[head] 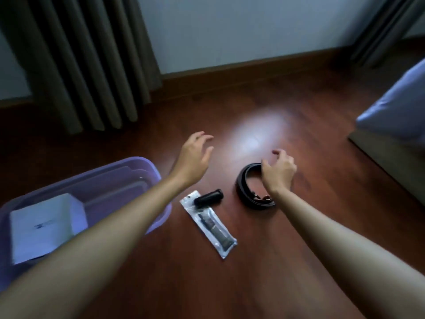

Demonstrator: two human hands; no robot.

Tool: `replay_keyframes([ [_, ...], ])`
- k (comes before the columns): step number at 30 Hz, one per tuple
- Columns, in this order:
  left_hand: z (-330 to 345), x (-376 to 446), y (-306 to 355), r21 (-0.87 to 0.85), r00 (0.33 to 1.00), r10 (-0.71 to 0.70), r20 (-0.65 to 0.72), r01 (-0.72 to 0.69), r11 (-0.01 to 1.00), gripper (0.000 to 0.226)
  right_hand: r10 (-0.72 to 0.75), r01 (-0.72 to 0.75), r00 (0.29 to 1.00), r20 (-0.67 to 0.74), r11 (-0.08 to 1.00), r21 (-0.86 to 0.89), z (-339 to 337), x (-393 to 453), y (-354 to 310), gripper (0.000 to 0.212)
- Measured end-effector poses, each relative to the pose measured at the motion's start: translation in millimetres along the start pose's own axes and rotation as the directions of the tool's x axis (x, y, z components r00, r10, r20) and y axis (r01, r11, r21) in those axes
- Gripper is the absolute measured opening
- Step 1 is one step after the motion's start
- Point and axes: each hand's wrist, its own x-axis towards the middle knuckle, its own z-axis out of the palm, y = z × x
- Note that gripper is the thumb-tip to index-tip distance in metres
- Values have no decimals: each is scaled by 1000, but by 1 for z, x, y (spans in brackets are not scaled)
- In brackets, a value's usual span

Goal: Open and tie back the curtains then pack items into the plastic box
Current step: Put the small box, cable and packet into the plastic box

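Note:
A purple plastic box sits on the wooden floor at the lower left, with a white carton inside it. A coiled black belt lies on the floor right of centre. My right hand hovers over the belt's far right side with its fingers spread and curved; whether it touches the belt is unclear. My left hand is held open above the bare floor, right of the box. A small black cylinder rests on a clear sealed packet between the box and the belt.
Dark pleated curtains hang at the left and at the far right corner, against a pale wall. A bed edge with pale bedding juts in at the right. A brown skirting board runs along the wall.

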Motion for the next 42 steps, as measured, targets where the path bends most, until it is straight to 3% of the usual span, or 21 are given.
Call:
replay_keyframes([
  [3,59,8,20,-50,992,-49,121,55,997,35,393,-392,920,8,919,-40,-5,10,48,71],
  [6,102,13,21,-2,953,-144,265,150,989,44,564,-570,811,159,822,-6,17,0,71,94],
  [11,135,15,10,59,874,-245,419,243,968,52,638,-673,733,233,730,117,44,-9,72,76],
  [15,139,12,8,43,888,-255,382,259,965,46,635,-675,725,267,732,92,44,-6,69,58],
  [18,129,13,5,47,895,-297,334,299,953,43,524,-549,820,230,834,59,38,-9,61,46],
  [21,100,13,-2,69,910,-317,269,310,948,40,304,-314,930,205,949,17,30,-10,45,46],
  [25,34,8,-16,99,943,-318,94,309,946,36,34,-51,970,241,996,67,29,-20,-14,43],
  [29,-53,-18,-38,107,943,-327,-60,332,937,50,-223,197,923,315,974,113,44,-47,-87,48],
  [33,-132,-71,-70,140,903,-394,-172,418,898,53,-393,345,815,426,919,189,71,-96,-141,60],
  [37,-154,-124,-92,129,849,-512,-127,526,840,39,-437,424,704,559,891,161,108,-137,-157,58],
  [42,-145,-147,-117,235,827,-558,-67,557,797,33,-556,663,626,546,748,0,125,-159,-157,47],
])
